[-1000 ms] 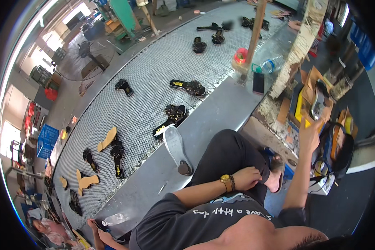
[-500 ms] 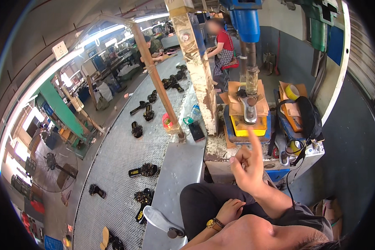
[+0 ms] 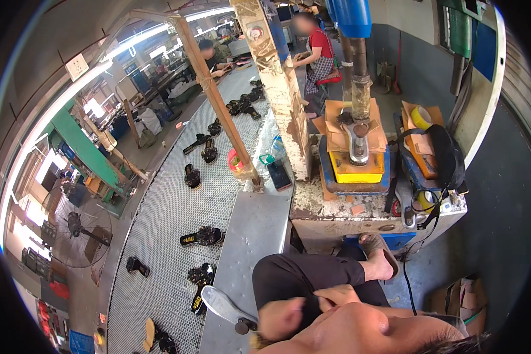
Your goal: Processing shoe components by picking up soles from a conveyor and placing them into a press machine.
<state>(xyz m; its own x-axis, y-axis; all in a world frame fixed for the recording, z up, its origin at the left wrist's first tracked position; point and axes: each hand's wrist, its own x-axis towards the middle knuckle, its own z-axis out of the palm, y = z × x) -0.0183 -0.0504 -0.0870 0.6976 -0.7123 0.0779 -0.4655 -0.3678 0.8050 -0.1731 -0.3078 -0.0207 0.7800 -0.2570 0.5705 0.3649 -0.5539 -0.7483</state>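
Note:
Both of my hands rest close together over my lap, in front of my dark trousers. My left hand [image 3: 281, 317] is smeared by motion, so I cannot make out its fingers. Beside it is my right hand [image 3: 340, 294], its fingers partly hidden; nothing shows in either hand. Ahead stands a press with a blue head [image 3: 349, 19]. Under its ram a shiny metal sole-shaped form [image 3: 359, 147] lies over brown cardboard and a yellow block [image 3: 357, 173]. Left of my knee, a similar metal form with a dark knob [image 3: 225, 308] lies on the metal ledge [image 3: 251, 227].
Several black embellished sandals [image 3: 203, 236] lie on the mesh-patterned conveyor [image 3: 165, 236] at left. A phone [image 3: 278, 175] sits by the wooden post [image 3: 215, 94]. Tape [image 3: 420, 117] and a black bag [image 3: 443, 158] are right of the press. A co-worker in red [image 3: 320, 47] sits beyond.
My right hand, raised with a finger pointing at the press, has dropped to my lap. My left hand has shifted left and blurred. My sandalled foot now shows below the press table.

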